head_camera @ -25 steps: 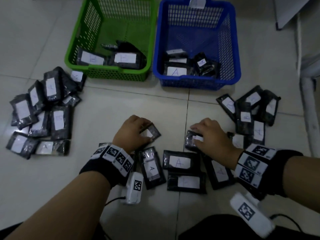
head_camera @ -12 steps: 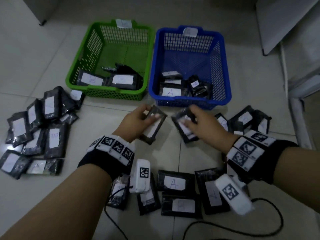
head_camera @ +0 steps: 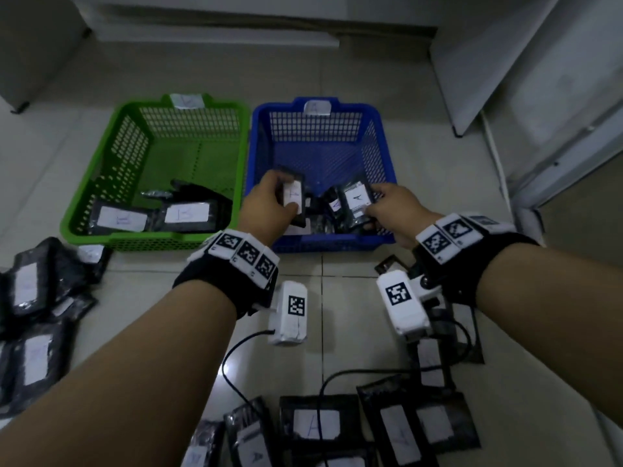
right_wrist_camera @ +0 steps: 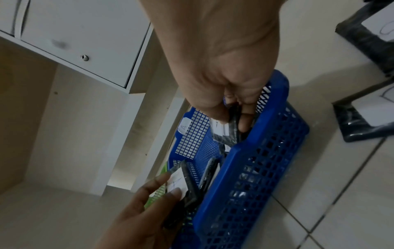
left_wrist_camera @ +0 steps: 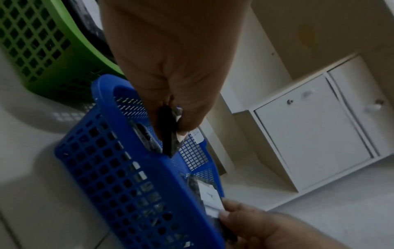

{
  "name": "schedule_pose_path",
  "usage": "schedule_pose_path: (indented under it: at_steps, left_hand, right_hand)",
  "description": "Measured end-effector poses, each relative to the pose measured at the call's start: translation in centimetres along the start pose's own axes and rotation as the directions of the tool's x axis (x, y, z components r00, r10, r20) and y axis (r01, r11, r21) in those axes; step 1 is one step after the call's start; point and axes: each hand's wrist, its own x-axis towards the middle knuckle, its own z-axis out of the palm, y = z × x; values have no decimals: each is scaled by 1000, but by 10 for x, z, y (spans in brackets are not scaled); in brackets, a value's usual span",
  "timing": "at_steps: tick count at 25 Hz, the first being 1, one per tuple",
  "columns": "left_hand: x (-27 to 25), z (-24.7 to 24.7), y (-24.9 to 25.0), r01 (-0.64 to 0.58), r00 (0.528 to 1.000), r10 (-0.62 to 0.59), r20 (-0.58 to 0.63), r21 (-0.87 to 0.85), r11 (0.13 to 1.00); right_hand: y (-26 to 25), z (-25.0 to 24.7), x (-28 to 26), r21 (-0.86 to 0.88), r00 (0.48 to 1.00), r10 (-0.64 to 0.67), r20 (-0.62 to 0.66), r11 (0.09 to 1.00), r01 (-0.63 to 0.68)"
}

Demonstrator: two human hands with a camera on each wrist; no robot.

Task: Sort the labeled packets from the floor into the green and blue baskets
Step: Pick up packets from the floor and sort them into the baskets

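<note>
Packets (head_camera: 357, 205) labelled A fill the blue basket's (head_camera: 387, 163) near end; both hands hold one above it, left hand (head_camera: 269, 205) and right hand (head_camera: 394, 207) each pinching a packet. Green basket (head_camera: 101, 170) holds two labelled packets, letters blurred. Left wrist: fingers (left_wrist_camera: 192, 118) clamp a packet edge-on. Right wrist: same grip, label partly hidden.

Floor (head_camera: 354, 318): pale tiles with thin grout lines. Green basket (head_camera: 101, 197) and blue basket (head_camera: 387, 170) stand directly on it, side by side, just beside each other. Loose black labeled packets lie on the tiles: one cluster at left (head_camera: 30, 318), one at the near edge (head_camera: 315, 423), some overlapping. A black cable (head_camera: 236, 389) trails across the tiles near the packets.
</note>
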Motion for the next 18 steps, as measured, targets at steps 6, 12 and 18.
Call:
schedule_pose_path:
  at_steps: [6, 12, 18]
  left_hand:
    - [7, 16, -13, -30, 992, -5, 126, 271, 962]
    - [-30, 48, 24, -470, 878, 478, -31, 138, 872]
    - [-70, 136, 60, -611, 708, 535, 460, 20, 791]
  right_hand:
    - [6, -6, -14, -362, 994, -104, 22, 926, 104]
    - [44, -56, -64, -289, 935, -274, -226, 935, 204]
    - [134, -90, -101, -254, 929, 16, -369, 960, -117]
